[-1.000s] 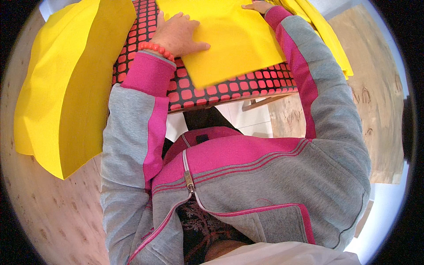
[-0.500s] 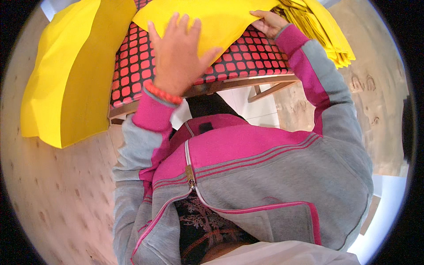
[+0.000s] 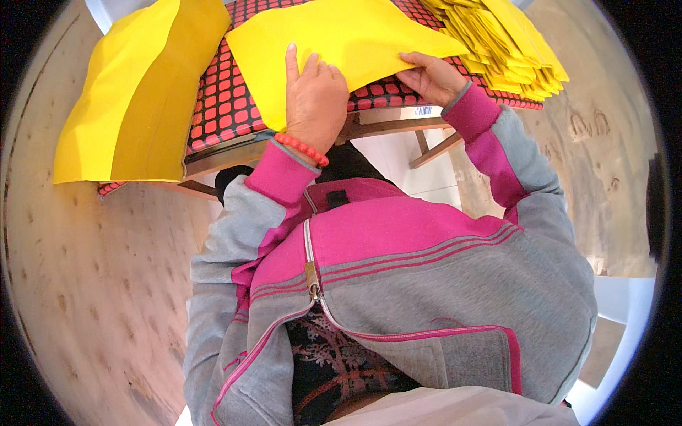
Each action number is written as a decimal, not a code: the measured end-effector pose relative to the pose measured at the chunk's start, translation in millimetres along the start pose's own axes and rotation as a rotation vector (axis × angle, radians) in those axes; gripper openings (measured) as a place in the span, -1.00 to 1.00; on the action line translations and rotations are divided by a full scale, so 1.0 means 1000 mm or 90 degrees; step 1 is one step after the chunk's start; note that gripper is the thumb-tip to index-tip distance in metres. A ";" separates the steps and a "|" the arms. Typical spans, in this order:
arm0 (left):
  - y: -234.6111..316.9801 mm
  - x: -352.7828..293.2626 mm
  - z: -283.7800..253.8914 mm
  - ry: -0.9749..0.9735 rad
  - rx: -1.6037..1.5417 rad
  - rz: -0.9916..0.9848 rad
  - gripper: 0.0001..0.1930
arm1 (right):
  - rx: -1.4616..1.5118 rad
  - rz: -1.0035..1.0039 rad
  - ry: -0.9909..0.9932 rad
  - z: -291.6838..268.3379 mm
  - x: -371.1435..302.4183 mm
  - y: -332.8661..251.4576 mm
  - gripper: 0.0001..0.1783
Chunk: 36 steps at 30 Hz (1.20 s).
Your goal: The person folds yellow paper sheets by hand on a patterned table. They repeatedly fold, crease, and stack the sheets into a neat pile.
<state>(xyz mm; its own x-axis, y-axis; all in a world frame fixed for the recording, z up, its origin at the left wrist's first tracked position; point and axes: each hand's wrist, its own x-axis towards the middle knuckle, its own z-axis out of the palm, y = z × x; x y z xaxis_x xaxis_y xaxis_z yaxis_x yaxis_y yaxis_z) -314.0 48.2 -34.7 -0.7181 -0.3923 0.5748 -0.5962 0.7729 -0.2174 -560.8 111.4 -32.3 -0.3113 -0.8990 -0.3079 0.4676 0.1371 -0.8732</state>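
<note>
Two bare hands in the head view, both at one yellow sheet (image 3: pixel 334 35) at twelve o'clock, spread mostly flat upon the tabletop (image 3: pixel 220 106), with its cover of red rounded squares on black. Left hand (image 3: pixel 316 103) also at twelve o'clock, back side up, laid on the near part of the sheet; index finger stretched toward twelve, other fingers bent, thumb hidden. Cannot tell from this if gripping the sheet or only pressing on it. Around the left wrist, a red beaded bracelet (image 3: pixel 302 148). Right hand (image 3: pixel 432 78) at one o'clock, narrow, with the near edge of the sheet pinched between thumb and fingers. Beyond it, one corner of the sheet pointing toward two o'clock, up to a pile of yellow pieces (image 3: pixel 508 53); not possible to say if touching it. Pile between one and two o'clock, in many uneven layers. At ten o'clock, a large yellow piece (image 3: pixel 135 92), bent along its length, brighter on the outer half, darker on the inner, lying over the left end of the tabletop. Below the near edge, at two o'clock, a wooden bar (image 3: pixel 437 151). From six o'clock toward the middle, a grey and pink jacket (image 3: pixel 405 255), partly unzipped over a dark printed shirt (image 3: pixel 337 355).
</note>
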 end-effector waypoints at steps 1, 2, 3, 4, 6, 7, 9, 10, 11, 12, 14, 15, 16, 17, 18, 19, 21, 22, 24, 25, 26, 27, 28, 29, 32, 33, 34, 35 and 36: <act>-0.002 -0.003 -0.003 -0.017 -0.011 0.005 -0.85 | -0.011 0.002 -0.016 0.000 -0.008 0.002 -0.67; -0.003 -0.006 -0.006 -0.035 -0.023 0.010 -0.87 | -0.008 0.017 -0.042 0.001 -0.017 0.003 -0.66; -0.004 -0.008 -0.009 -0.063 -0.034 0.009 -0.87 | -0.011 0.038 -0.034 0.005 -0.027 0.005 -0.66; -0.006 -0.010 -0.012 -0.092 -0.047 0.008 -0.88 | -0.058 0.123 -0.106 0.008 -0.041 -0.002 -0.66; -0.011 -0.012 -0.015 -0.100 -0.065 0.014 -0.87 | -0.224 0.195 -0.193 0.022 -0.075 0.001 -0.75; -0.013 -0.012 -0.016 -0.080 -0.071 0.023 -0.87 | -0.335 0.179 -0.208 0.029 -0.094 0.009 -0.75; -0.016 -0.011 -0.018 -0.069 -0.077 0.033 -0.86 | -0.543 -0.216 -0.310 0.047 -0.109 0.023 -0.65; -0.016 -0.010 -0.019 -0.079 -0.077 0.034 -0.86 | -0.683 -0.369 -0.242 0.050 -0.108 0.021 -0.61; -0.017 -0.009 -0.020 -0.098 -0.077 0.033 -0.85 | -0.747 -0.538 -0.197 0.054 -0.102 0.023 -0.60; -0.019 -0.008 -0.022 -0.124 -0.069 0.043 -0.85 | -0.820 -0.695 -0.158 0.056 -0.089 0.021 -0.59; -0.025 -0.007 -0.027 -0.193 -0.047 0.055 -0.84 | -0.920 -0.836 -0.118 0.053 -0.064 0.020 -0.50; -0.028 -0.007 -0.029 -0.198 -0.058 0.063 -0.82 | -0.959 -0.815 -0.142 0.048 -0.053 0.019 -0.50; -0.033 -0.008 -0.032 -0.205 -0.068 0.070 -0.80 | -1.010 -0.773 -0.168 0.041 -0.044 0.016 -0.50; -0.038 -0.008 -0.034 -0.218 -0.081 0.073 -0.78 | -1.059 -0.729 -0.197 0.033 -0.038 0.013 -0.49; -0.042 -0.010 -0.034 -0.220 -0.081 0.074 -0.76 | -1.031 -0.670 -0.240 0.024 -0.034 0.009 -0.51; -0.047 -0.012 -0.034 -0.229 -0.085 0.073 -0.73 | -1.010 -0.668 -0.247 0.016 -0.031 0.006 -0.53; -0.054 -0.017 -0.031 -0.205 -0.117 0.053 -0.77 | -0.966 -0.662 -0.256 -0.004 -0.029 -0.003 -0.55; -0.057 -0.021 -0.030 -0.172 -0.143 0.034 -0.82 | -0.962 -0.617 -0.276 -0.014 -0.028 -0.010 -0.51; -0.068 -0.029 -0.030 -0.105 -0.169 0.014 -0.85 | -0.967 -0.548 -0.240 -0.032 -0.028 -0.020 -0.59; -0.077 -0.031 -0.029 -0.085 -0.196 0.007 -0.83 | -0.969 -0.505 -0.218 -0.041 -0.027 -0.025 -0.63; -0.085 -0.034 -0.029 -0.065 -0.223 -0.001 -0.81 | -0.929 -0.521 -0.229 -0.047 -0.024 -0.029 -0.71; -0.095 -0.037 -0.030 -0.048 -0.253 -0.014 -0.80 | -0.889 -0.537 -0.239 -0.053 -0.021 -0.034 -0.78; -0.106 -0.040 -0.032 -0.120 -0.278 -0.032 -0.79 | -0.849 -0.540 -0.260 -0.058 -0.017 -0.039 -0.83; -0.115 -0.041 -0.032 -0.178 -0.386 -0.108 -0.81 | -0.835 -0.485 -0.261 -0.062 -0.012 -0.044 -0.82; -0.134 -0.040 -0.026 -0.295 -0.637 -0.302 -0.84 | -0.787 -0.400 -0.285 -0.068 0.003 -0.059 -0.77; -0.135 -0.040 -0.023 -0.250 -0.706 -0.342 -0.82 | -0.770 -0.371 -0.261 -0.069 0.007 -0.061 -0.76; -0.134 -0.040 -0.018 -0.203 -0.774 -0.382 -0.80 | -0.752 -0.364 -0.236 -0.071 0.012 -0.063 -0.73; -0.132 -0.040 -0.013 -0.152 -0.840 -0.421 -0.78 | -0.734 -0.357 -0.211 -0.072 0.016 -0.063 -0.71; -0.132 -0.039 -0.008 -0.138 -0.853 -0.421 -0.71 | -0.787 -0.390 -0.192 -0.073 0.021 -0.063 -0.63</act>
<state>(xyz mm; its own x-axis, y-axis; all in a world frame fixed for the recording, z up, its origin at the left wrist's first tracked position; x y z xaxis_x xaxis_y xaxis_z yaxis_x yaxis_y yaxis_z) -204.2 -34.5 -21.7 -0.5683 -0.8129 0.1275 -0.1512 0.2555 0.9549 -657.2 114.5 -10.9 0.0628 -0.9798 0.1899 -0.7415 -0.1732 -0.6482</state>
